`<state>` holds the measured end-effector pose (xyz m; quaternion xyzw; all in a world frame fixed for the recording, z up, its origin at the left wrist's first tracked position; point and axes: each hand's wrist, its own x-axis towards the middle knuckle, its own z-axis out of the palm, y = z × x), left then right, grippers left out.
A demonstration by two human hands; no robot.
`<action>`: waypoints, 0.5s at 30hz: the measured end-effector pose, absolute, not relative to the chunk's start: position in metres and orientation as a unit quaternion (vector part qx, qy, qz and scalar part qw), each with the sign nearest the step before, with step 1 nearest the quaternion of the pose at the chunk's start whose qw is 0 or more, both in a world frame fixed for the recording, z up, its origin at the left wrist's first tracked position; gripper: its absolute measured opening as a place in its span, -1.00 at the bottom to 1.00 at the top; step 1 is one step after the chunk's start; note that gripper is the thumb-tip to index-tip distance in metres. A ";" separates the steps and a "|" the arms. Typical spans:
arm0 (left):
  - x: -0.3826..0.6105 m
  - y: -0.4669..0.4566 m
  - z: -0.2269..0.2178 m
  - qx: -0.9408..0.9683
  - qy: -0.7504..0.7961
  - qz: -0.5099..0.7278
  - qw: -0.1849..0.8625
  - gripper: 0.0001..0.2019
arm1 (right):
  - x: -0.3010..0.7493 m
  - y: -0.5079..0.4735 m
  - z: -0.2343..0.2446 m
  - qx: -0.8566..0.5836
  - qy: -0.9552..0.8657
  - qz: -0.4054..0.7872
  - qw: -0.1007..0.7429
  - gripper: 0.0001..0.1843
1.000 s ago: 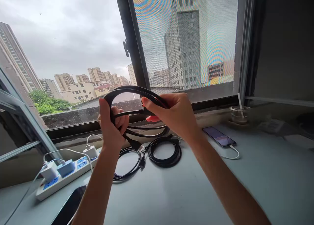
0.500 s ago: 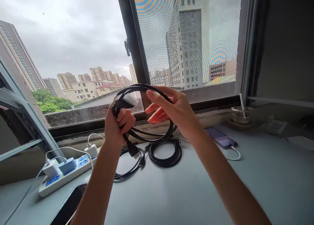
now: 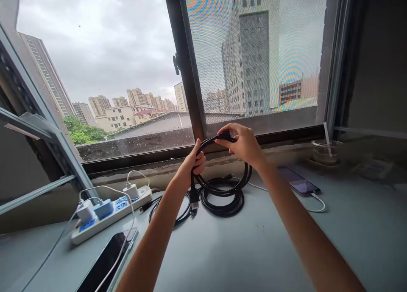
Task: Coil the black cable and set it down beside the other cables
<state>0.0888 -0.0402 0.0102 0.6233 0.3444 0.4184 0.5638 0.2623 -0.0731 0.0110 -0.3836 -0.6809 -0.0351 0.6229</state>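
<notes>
Both my hands hold a coiled black cable (image 3: 244, 176) upright above the grey desk (image 3: 241, 254), near the window sill. My left hand (image 3: 194, 162) is closed round the coil's left side, and a plug end hangs below it. My right hand (image 3: 243, 142) pinches the top of the loop with fingers closed on it. Under the held coil lie another coiled black cable (image 3: 222, 200) and a thinner loose black cable (image 3: 165, 207) on the desk.
A white power strip (image 3: 111, 209) with plugged chargers lies at the left. A dark phone (image 3: 106, 266) lies at the front left, and another phone (image 3: 299, 181) on a white lead at the right. A glass with a straw (image 3: 326, 150) stands at the sill.
My hands have moved away from me and lower, toward the cables on the desk. My right hand, open half a second ago, now pinches the top of the loop.
</notes>
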 end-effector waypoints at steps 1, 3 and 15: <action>0.090 -0.036 0.004 0.631 0.371 0.423 0.534 -0.37 | 0.266 -0.065 0.005 -0.402 -0.680 -0.027 0.612 -0.78; 0.093 -0.026 -0.010 0.650 0.429 0.418 0.467 -0.38 | 0.273 -0.049 -0.007 -0.433 -0.687 0.006 0.584 -0.71; 0.085 0.018 -0.089 0.714 0.520 0.237 0.403 -0.44 | 0.290 0.006 -0.095 -0.484 -0.778 0.214 0.339 -0.57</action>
